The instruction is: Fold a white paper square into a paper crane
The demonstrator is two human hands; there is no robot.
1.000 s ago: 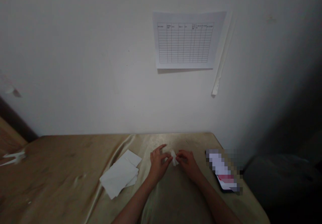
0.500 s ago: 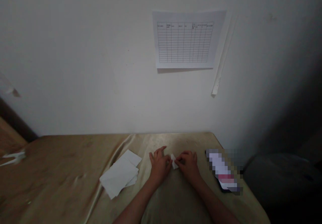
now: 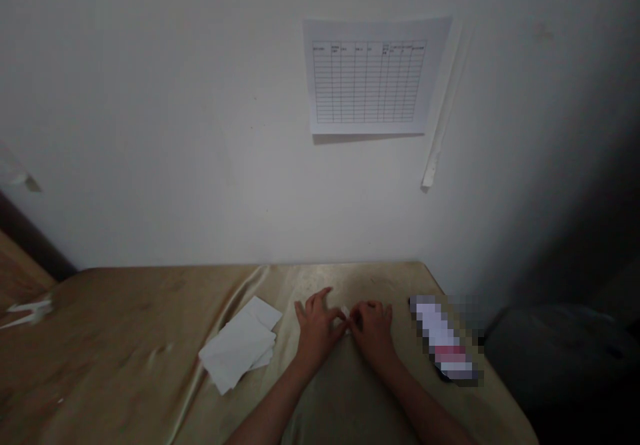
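Observation:
My left hand (image 3: 317,318) and my right hand (image 3: 371,325) meet over the middle of the cloth-covered table. Between their pinched fingertips is a small folded piece of white paper (image 3: 346,311), mostly hidden by the fingers. The left thumb and index finger close on its left side, while the other left fingers stay raised and spread. On the right side, the right thumb and index finger grip it. To the left of my left hand lies a loose stack of white paper sheets (image 3: 237,352).
A phone (image 3: 445,342), its screen blurred out, rests at the table's right. The shiny tan cloth (image 3: 125,338) has a long crease. A printed table sheet (image 3: 370,85) hangs on the wall behind. White scraps (image 3: 30,312) lie at the far left.
My fingertips have come closer together over the small paper, so less of it shows. The paper stack and phone have stayed in place.

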